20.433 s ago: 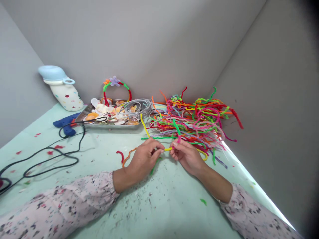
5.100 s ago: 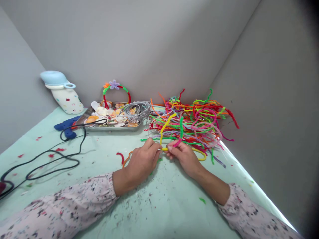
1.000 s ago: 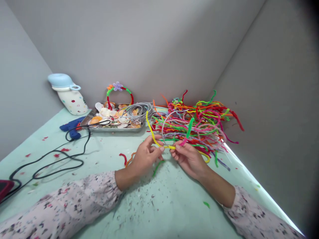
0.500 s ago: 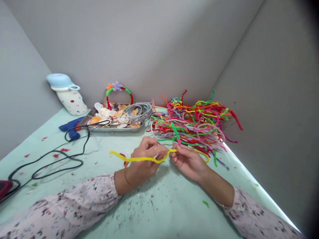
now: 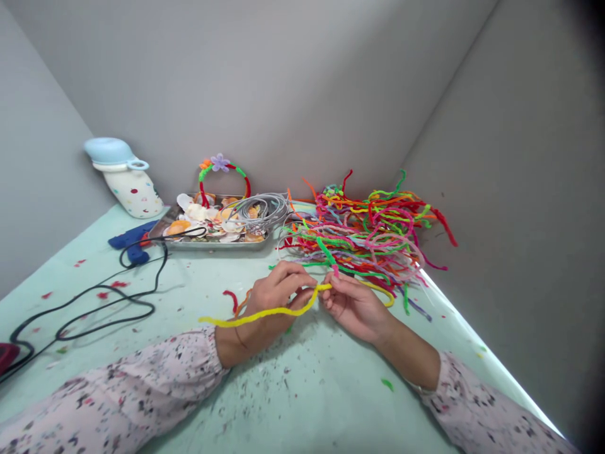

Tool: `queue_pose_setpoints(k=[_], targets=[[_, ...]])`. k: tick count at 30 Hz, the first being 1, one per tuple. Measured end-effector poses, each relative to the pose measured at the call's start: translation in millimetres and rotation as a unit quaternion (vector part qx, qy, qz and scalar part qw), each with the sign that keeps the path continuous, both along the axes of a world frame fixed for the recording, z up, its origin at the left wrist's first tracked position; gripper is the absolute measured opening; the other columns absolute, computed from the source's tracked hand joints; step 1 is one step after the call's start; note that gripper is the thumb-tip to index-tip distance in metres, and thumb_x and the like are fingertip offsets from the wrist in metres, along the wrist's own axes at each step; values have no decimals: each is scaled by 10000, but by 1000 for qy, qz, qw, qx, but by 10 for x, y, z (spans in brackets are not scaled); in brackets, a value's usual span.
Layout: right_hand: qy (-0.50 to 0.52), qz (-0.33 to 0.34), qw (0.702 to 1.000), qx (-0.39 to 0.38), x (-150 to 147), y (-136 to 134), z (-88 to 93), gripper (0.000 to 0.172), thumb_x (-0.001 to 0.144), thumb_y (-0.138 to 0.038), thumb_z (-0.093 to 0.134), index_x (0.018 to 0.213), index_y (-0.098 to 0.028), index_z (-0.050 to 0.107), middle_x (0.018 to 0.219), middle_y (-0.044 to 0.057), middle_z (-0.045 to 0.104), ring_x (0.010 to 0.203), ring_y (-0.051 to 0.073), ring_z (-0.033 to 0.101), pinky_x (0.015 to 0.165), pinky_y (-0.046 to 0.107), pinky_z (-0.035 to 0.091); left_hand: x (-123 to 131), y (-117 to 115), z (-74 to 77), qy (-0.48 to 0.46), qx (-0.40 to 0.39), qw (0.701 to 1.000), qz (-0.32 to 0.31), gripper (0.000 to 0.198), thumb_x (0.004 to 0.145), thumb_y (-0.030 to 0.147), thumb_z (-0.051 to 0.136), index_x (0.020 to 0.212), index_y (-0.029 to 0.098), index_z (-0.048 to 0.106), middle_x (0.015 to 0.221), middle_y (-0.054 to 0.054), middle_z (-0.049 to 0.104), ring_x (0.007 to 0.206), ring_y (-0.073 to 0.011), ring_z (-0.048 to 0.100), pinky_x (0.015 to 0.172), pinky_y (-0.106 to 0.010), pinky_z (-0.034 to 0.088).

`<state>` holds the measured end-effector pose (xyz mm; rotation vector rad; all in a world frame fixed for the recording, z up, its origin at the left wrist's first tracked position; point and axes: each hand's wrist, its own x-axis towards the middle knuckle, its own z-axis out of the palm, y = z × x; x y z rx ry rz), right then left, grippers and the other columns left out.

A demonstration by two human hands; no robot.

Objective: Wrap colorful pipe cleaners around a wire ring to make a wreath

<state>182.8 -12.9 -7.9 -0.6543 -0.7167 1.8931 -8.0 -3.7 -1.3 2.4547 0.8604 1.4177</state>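
Change shows most in the yellow strip [image 5: 278,311]. One second ago its loose tail stood up above the left hand [image 5: 273,294], and half a second ago it lay across that hand. Now the tail droops a bit lower, over the hand and past the wrist, toward a spot between eight and nine o'clock. It looks like the tail is going around, so the yellow seems to be getting wound on bit by bit, with lots of it loose. The right hand [image 5: 357,309] has stayed in almost the same place. Its thumb and finger pinch the bottom of a green-and-pink piece [image 5: 326,251], which points up toward eleven o'clock, and the yellow runs right up to them. The left thumb and finger are close together by the yellow, but one cannot tell if they squeeze it. The left arm comes in from eight o'clock with bent knuckles; the right arm comes from four o'clock with its fingers curled. The yellow sits between the hands, with a pile of fuzzy strips [image 5: 363,230] at one o'clock and a metal tray [image 5: 227,246] at ten.
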Motion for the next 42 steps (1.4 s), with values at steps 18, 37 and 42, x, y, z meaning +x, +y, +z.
queue_pose_setpoints(k=[18, 37, 42], targets=[[-44, -12, 999, 6, -9, -7, 30, 136, 730, -227, 748, 756, -152, 638, 675, -2, 628, 626, 93, 596, 581, 192, 461, 30, 18, 16, -6, 1, 999, -36, 45, 837, 145, 605, 852, 165, 643, 819, -39, 628, 668, -94, 580, 578, -187, 479], [-104, -58, 992, 39, -45, -4, -3, 147, 743, -266, 732, 754, -167, 624, 653, -4, 628, 577, 89, 561, 513, 185, 406, 20, 19, -10, -1, -87, 994, -69, 84, 873, 174, 566, 854, 151, 645, 762, -39, 601, 712, -119, 554, 621, -217, 427], [-112, -67, 990, 44, -47, -4, -3, 163, 731, -274, 743, 736, -169, 618, 658, -6, 614, 573, 95, 557, 496, 193, 408, 14, 19, 7, 15, -95, 993, -73, 101, 880, 188, 558, 870, 153, 652, 783, -48, 609, 726, -127, 556, 630, -228, 432]])
